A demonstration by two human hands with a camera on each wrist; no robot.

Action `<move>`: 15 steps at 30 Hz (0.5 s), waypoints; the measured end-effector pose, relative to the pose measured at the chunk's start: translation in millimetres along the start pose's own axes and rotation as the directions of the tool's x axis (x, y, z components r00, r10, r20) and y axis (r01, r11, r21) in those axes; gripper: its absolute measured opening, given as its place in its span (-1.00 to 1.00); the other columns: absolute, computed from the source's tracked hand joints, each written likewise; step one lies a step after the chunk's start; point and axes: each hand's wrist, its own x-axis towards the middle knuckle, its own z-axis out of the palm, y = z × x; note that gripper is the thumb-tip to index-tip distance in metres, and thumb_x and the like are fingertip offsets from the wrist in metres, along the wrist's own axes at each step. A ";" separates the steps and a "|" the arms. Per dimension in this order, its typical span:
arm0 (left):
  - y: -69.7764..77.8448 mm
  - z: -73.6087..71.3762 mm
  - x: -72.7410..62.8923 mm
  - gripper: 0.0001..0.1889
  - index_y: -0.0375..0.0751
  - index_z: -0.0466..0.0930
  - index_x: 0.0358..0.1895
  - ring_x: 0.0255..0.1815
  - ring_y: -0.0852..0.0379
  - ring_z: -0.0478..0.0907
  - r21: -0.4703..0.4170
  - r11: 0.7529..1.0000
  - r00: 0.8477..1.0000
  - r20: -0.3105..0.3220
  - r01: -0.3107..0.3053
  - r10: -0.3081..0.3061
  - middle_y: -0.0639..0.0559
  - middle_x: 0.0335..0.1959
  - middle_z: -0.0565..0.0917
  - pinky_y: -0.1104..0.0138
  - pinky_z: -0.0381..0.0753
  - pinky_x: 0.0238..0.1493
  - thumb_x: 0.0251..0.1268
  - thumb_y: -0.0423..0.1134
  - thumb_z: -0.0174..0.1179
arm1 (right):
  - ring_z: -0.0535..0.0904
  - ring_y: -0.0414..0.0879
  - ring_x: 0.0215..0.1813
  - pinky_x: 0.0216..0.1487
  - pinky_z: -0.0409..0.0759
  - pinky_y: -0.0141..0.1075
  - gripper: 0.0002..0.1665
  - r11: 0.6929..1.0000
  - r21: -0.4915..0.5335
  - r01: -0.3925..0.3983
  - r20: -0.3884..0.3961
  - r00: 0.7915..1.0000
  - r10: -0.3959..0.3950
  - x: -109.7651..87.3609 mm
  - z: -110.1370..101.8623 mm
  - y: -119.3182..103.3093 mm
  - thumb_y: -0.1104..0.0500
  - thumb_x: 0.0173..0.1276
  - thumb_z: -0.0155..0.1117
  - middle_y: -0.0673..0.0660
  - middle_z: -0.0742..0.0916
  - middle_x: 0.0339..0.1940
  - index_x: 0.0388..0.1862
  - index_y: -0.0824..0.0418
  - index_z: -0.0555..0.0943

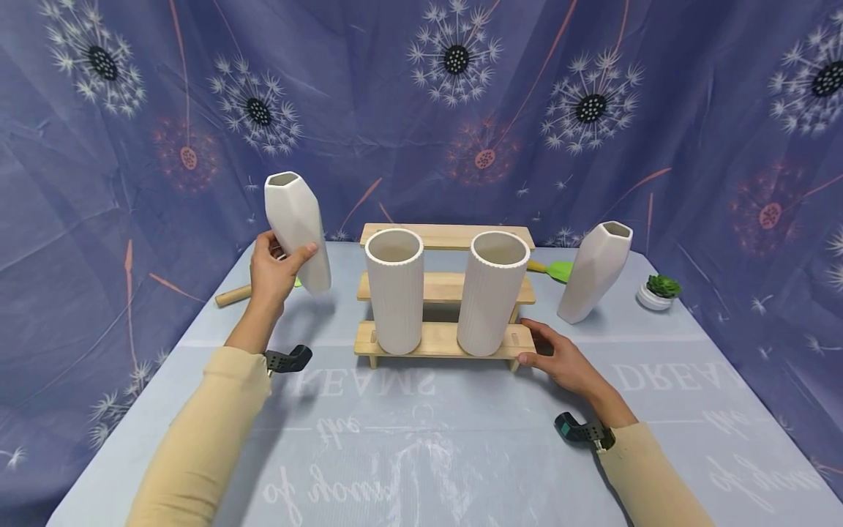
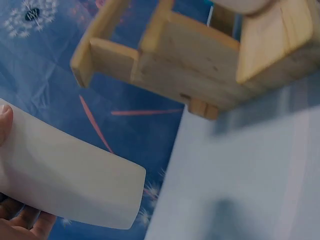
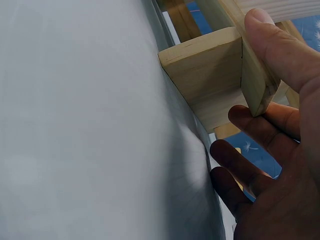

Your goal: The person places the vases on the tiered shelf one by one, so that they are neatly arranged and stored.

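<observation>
My left hand (image 1: 268, 272) grips a white faceted vase (image 1: 298, 223) around its lower half, thumb on the near side. The vase is tilted slightly and held up off the table; its base end shows in the left wrist view (image 2: 85, 175). At the centre stands a three-step wooden stand (image 1: 437, 341). Two white ribbed cylindrical vases (image 1: 396, 300) stand upright on its lowest step. My right hand (image 1: 560, 357) pinches the right end of that step. In the right wrist view the thumb lies on top of the board (image 3: 257, 75), with the index finger under it.
Another white faceted vase (image 1: 596, 272) stands on the table to the right. Beyond it sits a small potted succulent (image 1: 658, 291). A green-headed tool (image 1: 560, 271) lies behind the stand; a wooden handle (image 1: 233, 295) lies at far left. A blue dandelion-print curtain (image 1: 369, 132) hangs behind.
</observation>
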 end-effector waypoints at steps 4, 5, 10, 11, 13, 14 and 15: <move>13.6 -0.4 -3.7 -0.19 -0.08 0.20 0.34 0.28 0.05 0.35 -0.034 0.999 1.000 0.007 -0.026 0.026 -0.09 0.29 0.39 0.08 0.35 0.33 0.03 0.07 0.37 | 0.40 0.16 0.27 0.28 0.31 0.15 -0.07 1.000 -0.001 0.003 0.000 1.000 -0.003 -0.3 -0.1 0.1 -0.16 0.20 0.31 0.25 0.49 0.28 0.48 0.00 0.16; 16.9 -0.5 -4.4 -0.18 -0.06 0.20 0.34 0.29 0.05 0.36 -0.039 0.999 0.999 0.008 -0.031 0.031 -0.08 0.30 0.39 0.08 0.34 0.33 0.02 0.07 0.37 | 0.41 0.16 0.27 0.28 0.31 0.15 -0.07 1.000 -0.002 0.005 -0.001 1.000 -0.005 -0.3 -0.1 0.0 -0.16 0.20 0.31 0.25 0.49 0.28 0.48 0.00 0.16; 31.5 0.0 -6.7 -0.17 -0.03 0.21 0.36 0.32 0.02 0.37 -0.051 0.997 0.999 0.016 -0.050 0.051 -0.05 0.31 0.40 0.04 0.33 0.35 0.01 0.08 0.38 | 0.42 0.15 0.26 0.28 0.33 0.14 -0.07 1.000 0.002 0.008 -0.001 1.000 -0.008 -0.7 0.0 -0.9 -0.16 0.20 0.32 0.24 0.50 0.28 0.47 0.01 0.16; 33.9 0.2 -6.8 -0.17 -0.02 0.21 0.36 0.32 0.02 0.37 -0.055 0.997 0.998 0.018 -0.053 0.054 -0.05 0.32 0.40 0.04 0.33 0.35 0.01 0.08 0.38 | 0.42 0.15 0.25 0.27 0.33 0.14 -0.07 1.000 0.004 0.009 -0.001 1.000 -0.009 -0.7 0.0 -1.0 -0.16 0.19 0.32 0.24 0.50 0.27 0.47 0.01 0.16; 38.6 0.6 -7.2 -0.17 -0.01 0.21 0.36 0.33 0.00 0.37 -0.061 0.996 0.998 0.022 -0.065 0.066 -0.05 0.32 0.40 0.03 0.33 0.35 0.01 0.07 0.38 | 0.43 0.14 0.24 0.26 0.34 0.12 -0.07 1.000 0.005 0.008 -0.003 1.000 -0.008 -0.6 0.1 -1.2 -0.16 0.19 0.32 0.24 0.50 0.26 0.47 0.01 0.17; 40.7 0.7 -7.4 -0.17 -0.01 0.21 0.36 0.33 0.00 0.37 -0.062 0.996 0.997 0.024 -0.071 0.073 -0.06 0.32 0.40 0.03 0.33 0.35 0.01 0.07 0.38 | 0.43 0.13 0.23 0.26 0.35 0.12 -0.07 1.000 0.006 0.008 -0.003 1.000 -0.008 -0.6 0.1 -1.3 -0.16 0.19 0.32 0.23 0.51 0.26 0.47 0.01 0.17; 43.0 0.8 -7.6 -0.17 0.00 0.21 0.36 0.33 0.00 0.37 -0.064 0.995 0.997 0.025 -0.076 0.077 -0.06 0.32 0.40 0.02 0.33 0.35 0.01 0.07 0.38 | 0.43 0.13 0.23 0.26 0.35 0.11 -0.08 1.000 0.007 0.008 -0.002 1.000 -0.008 -0.6 0.2 -1.4 -0.15 0.19 0.32 0.23 0.51 0.26 0.47 0.01 0.17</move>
